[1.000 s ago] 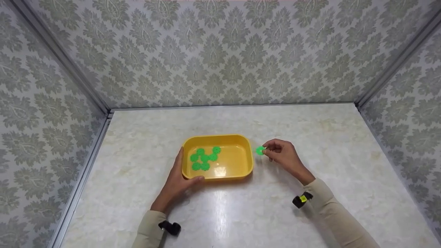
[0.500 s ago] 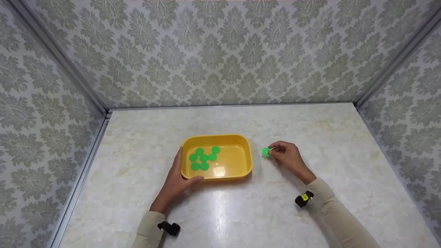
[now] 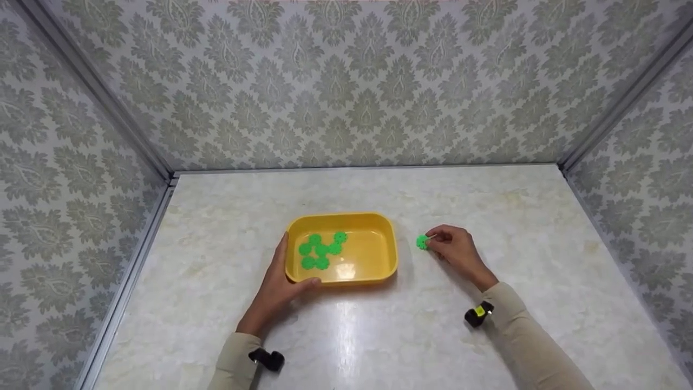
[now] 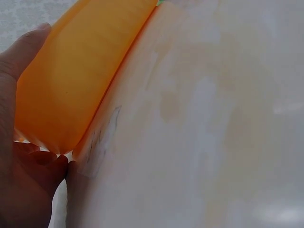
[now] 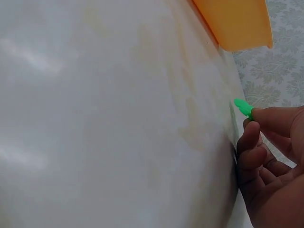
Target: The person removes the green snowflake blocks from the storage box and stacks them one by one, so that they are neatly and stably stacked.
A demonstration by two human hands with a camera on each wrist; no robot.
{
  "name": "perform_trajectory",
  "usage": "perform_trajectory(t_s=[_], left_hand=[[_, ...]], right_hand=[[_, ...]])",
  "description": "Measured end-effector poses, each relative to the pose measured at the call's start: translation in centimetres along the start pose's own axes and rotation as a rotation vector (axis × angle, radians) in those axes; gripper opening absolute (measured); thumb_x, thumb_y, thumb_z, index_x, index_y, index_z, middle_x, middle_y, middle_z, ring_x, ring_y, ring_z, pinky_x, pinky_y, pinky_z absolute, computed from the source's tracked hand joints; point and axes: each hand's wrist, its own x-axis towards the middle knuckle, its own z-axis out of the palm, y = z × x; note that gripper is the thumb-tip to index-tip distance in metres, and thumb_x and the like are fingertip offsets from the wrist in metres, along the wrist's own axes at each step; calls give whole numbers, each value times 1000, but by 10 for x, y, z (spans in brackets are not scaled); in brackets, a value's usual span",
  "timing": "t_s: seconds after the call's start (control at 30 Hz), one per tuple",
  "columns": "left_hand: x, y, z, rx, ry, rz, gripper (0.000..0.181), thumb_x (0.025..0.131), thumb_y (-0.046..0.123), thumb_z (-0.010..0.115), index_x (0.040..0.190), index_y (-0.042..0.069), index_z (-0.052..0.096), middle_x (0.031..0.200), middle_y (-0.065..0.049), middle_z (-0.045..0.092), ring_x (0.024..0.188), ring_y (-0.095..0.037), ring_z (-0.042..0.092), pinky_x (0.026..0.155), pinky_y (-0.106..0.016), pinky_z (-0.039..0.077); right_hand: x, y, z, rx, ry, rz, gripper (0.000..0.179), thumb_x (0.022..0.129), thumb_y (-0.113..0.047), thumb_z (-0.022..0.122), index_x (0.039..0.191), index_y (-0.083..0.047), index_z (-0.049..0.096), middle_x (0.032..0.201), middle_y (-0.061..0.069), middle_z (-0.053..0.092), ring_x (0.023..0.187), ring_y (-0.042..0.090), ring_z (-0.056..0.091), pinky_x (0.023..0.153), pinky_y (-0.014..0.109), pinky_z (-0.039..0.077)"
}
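Observation:
A yellow plastic tub (image 3: 371, 252) stands on the table, and my left hand (image 3: 275, 290) holds it by the left end. In the left wrist view, the thumb (image 4: 28, 47) lies along the tub's wall (image 4: 76, 71) while curled fingers (image 4: 50, 168) meet its bottom corner. Several green notched discs (image 3: 321, 249) lie flat in the tub's left half. To the right of the tub, my right hand (image 3: 459, 253) pinches one more green notched disc (image 3: 422, 242) between thumb and fingertips. The right wrist view shows this disc (image 5: 243, 107) edge-on, sticking out past the thumb tip.
The pale marbled table (image 3: 346, 189) runs back to a patterned wall (image 3: 346, 81), with more patterned panels at both sides. A dark wrist camera (image 3: 267, 358) sits at the left cuff and another camera (image 3: 478, 314) at the right cuff.
My right hand has moved right, away from the tub, and slightly nearer to me, with the green disc still pinched. The left hand and the tub stay in place.

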Motion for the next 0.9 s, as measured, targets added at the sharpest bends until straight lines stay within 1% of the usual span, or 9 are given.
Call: perform_trajectory(t_s=[0.13, 0.37, 0.67, 0.8, 0.9], left_hand=[[-1, 1, 0, 0, -5, -4, 132, 85, 28, 98, 179, 15, 6, 184, -9, 14, 168, -30, 18, 135, -53, 16], [0, 0, 0, -4, -9, -10, 131, 86, 30, 98, 179, 14, 6, 185, -8, 13, 169, -27, 16, 135, -52, 15], [0, 0, 0, -3, -6, 4, 132, 86, 28, 98, 179, 15, 5, 184, -10, 14, 168, -30, 18, 135, -55, 16], [0, -1, 0, -5, -10, 0, 133, 85, 29, 98, 179, 16, 5, 184, -9, 14, 168, -29, 18, 134, -53, 16], [0, -1, 0, -4, -10, -3, 133, 85, 29, 98, 179, 14, 5, 184, -11, 14, 168, -30, 18, 134, -54, 16]], right_hand=[[0, 1, 2, -27, 26, 0, 16, 101, -13, 78, 116, -7, 80, 95, 9, 73, 74, 20, 62, 60, 27, 53], [0, 4, 4, -54, 74, -37, 15, 101, -14, 78, 114, -6, 81, 98, 10, 75, 75, 23, 64, 61, 27, 54], [1, 5, 4, -46, 69, -81, 15, 103, -10, 75, 114, -3, 81, 101, 15, 77, 69, 20, 64, 61, 27, 52], [1, 5, 6, -108, 74, -89, 14, 104, -10, 75, 114, -3, 81, 101, 13, 77, 77, 20, 66, 66, 26, 53], [2, 4, 7, -141, 83, -93, 14, 103, -9, 75, 114, -2, 81, 102, 11, 77, 84, 20, 67, 71, 26, 54]])
